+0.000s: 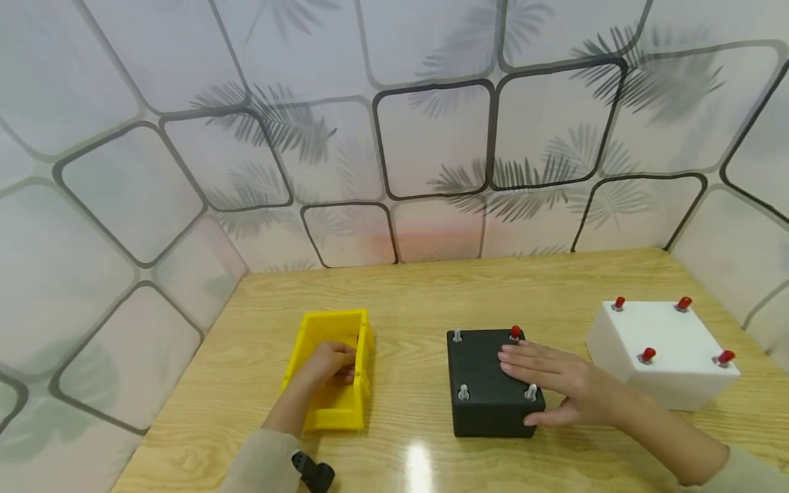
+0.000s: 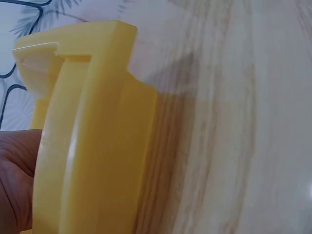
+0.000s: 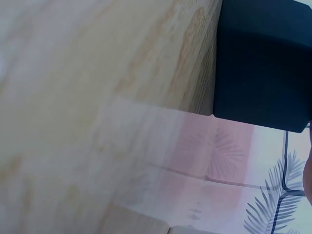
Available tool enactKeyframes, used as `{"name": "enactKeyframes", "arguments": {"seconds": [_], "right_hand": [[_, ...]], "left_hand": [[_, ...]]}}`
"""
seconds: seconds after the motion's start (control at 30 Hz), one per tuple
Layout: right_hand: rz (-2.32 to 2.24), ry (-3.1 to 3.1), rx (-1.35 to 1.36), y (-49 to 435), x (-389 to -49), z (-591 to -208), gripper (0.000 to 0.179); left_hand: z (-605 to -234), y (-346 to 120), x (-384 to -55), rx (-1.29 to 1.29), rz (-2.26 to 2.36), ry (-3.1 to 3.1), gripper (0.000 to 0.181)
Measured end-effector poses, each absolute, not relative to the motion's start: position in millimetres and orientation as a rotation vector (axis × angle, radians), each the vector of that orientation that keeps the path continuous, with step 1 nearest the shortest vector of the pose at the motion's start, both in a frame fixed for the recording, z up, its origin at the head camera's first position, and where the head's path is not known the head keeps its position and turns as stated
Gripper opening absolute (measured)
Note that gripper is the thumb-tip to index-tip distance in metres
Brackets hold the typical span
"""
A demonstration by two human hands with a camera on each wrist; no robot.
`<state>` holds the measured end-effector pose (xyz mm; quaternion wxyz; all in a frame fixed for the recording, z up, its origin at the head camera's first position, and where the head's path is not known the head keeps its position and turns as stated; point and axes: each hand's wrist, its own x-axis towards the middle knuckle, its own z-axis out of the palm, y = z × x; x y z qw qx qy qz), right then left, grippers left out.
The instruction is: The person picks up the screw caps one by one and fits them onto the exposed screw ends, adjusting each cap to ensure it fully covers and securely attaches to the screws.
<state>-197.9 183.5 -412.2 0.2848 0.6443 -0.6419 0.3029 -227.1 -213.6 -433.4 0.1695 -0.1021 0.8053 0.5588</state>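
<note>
A yellow bin (image 1: 334,419) stands on the table to the left. My left hand (image 1: 331,363) reaches down inside it with fingers bent; whether they hold anything is hidden. In the left wrist view the bin wall (image 2: 105,146) covers most of that hand. My right hand (image 1: 564,383) lies with straight fingers on the top right of a black box (image 1: 483,366), its thumb against the box's right front corner. Bare metal posts (image 1: 464,392) rise at three of the box's corners. At the far right corner sits a red cap (image 1: 515,332).
To the right of the black box stands a white box (image 1: 668,342) with red-capped posts (image 1: 647,355) at its corners. The wooden table (image 1: 413,294) ends at a patterned backdrop (image 1: 437,144). A small black device (image 1: 313,472) is by the left sleeve.
</note>
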Motion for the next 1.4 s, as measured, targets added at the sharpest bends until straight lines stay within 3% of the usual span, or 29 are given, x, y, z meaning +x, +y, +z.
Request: {"name": "enactKeyframes", "arguments": {"seconds": [0.37, 1.4], "right_hand": [[0.810, -1.718, 1.709, 183.8, -198.3, -413.7, 0.068], [0.809, -1.724, 1.708, 184.3, -196.4, -414.5, 0.068]], "left_hand": [[-419.3, -215.9, -222.9, -0.174, 1.522, 2.345, 0.022], [-395.6, -223.3, -197.0, -0.151, 1.591, 2.463, 0.026]]}}
